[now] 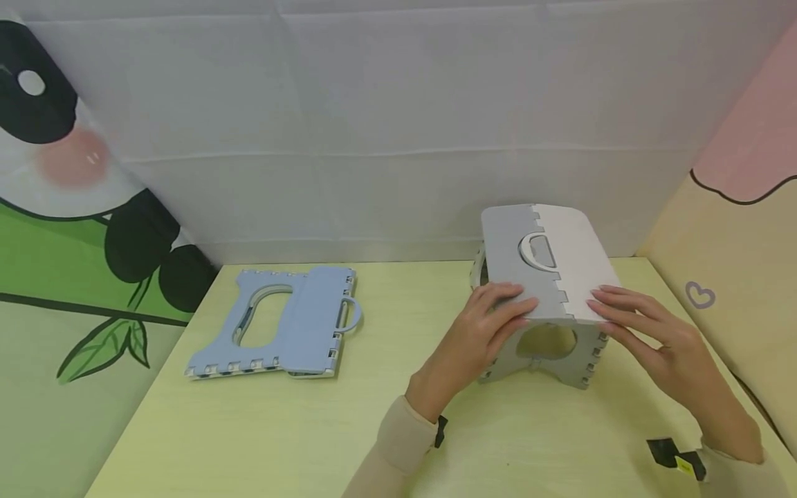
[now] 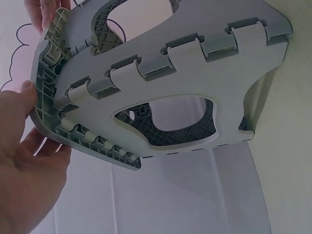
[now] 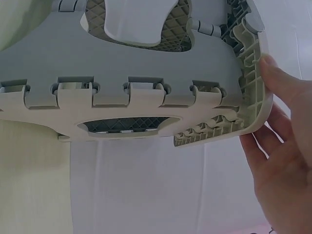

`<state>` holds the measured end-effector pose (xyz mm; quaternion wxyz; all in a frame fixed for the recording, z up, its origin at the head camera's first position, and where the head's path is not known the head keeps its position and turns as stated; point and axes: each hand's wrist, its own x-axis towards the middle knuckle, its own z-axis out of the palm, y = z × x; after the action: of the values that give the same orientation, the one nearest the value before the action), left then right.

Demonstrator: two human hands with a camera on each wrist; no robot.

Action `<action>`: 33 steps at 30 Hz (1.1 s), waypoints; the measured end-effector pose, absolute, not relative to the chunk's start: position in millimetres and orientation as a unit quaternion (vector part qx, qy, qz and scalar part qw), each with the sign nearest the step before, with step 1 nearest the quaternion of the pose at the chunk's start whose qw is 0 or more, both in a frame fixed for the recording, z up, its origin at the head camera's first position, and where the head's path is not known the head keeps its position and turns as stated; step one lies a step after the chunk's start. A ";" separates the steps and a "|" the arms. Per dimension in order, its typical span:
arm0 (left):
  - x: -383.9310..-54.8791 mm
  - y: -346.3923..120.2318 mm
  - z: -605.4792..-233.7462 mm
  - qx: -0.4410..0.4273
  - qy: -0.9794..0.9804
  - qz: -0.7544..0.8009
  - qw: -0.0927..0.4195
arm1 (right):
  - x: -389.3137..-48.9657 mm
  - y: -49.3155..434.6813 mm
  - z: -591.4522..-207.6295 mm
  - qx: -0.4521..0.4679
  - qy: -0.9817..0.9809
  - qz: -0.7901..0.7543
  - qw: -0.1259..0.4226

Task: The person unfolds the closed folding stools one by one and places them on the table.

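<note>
An unfolded folding step stool [image 1: 588,259], its top half grey and half white, stands on its legs toward the right of the table. My left hand [image 1: 467,339] holds the near left corner of the top, fingers over the surface and thumb at the front edge. At the near right corner, my right hand [image 1: 669,342] grips in the same way. A white carry handle [image 1: 526,251] lies in the middle of the top. In the left wrist view, the hinged side panel [image 2: 195,80] and the ribbed underside of the rim show.
A blue folding stool [image 1: 311,321] lies folded flat at the left of the pale yellow table [image 1: 261,436], its handle sticking out to the right. A white cloth wall [image 1: 386,138] rises behind the table. A printed side panel [image 1: 735,277] stands close on the right.
</note>
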<state>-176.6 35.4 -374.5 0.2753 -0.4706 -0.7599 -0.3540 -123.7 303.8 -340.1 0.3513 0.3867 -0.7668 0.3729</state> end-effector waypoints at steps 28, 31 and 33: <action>-181.0 60.8 -374.0 -0.469 -0.764 -0.350 0.272 | -124.7 321.6 -338.7 0.375 -0.767 0.379 0.358; -181.1 62.5 -374.0 -0.468 -0.763 -0.353 0.273 | -123.5 323.2 -339.3 0.365 -0.776 0.372 0.355; -181.0 63.7 -373.9 -0.469 -0.762 -0.356 0.272 | -122.7 324.6 -339.7 0.359 -0.781 0.370 0.353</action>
<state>-181.0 63.7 -373.9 0.2718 -0.4685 -0.7617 -0.3556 -122.7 324.6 -339.7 0.3527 0.3592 -0.7807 0.3702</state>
